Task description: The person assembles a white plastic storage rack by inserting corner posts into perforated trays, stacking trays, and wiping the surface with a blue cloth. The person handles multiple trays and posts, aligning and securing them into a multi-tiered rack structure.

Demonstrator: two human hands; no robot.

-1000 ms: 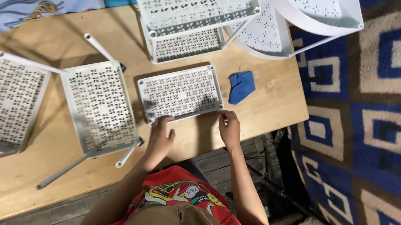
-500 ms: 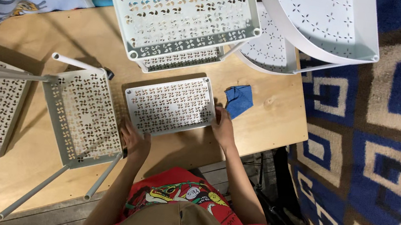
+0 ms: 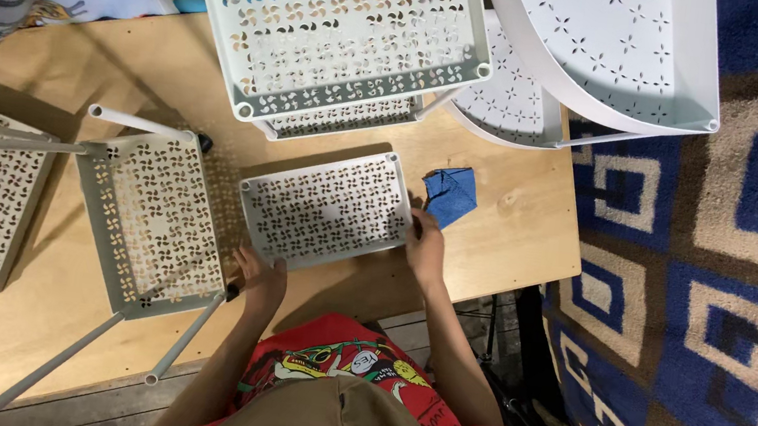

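a grey perforated shelf rack (image 3: 154, 221) with thin tube legs lies tipped over at the left of the plywood counter (image 3: 520, 229). the left hand (image 3: 262, 276) grasps the near left corner of a flat white metal tray (image 3: 327, 207), punched with pinwheel holes, its long axis running left to right and tilted slightly up at the right. the right hand (image 3: 425, 242) grips its right edge. a folded blue cloth (image 3: 450, 195) lies just beside. farther right, a blue and tan patterned rug (image 3: 723, 281) covers the floor.
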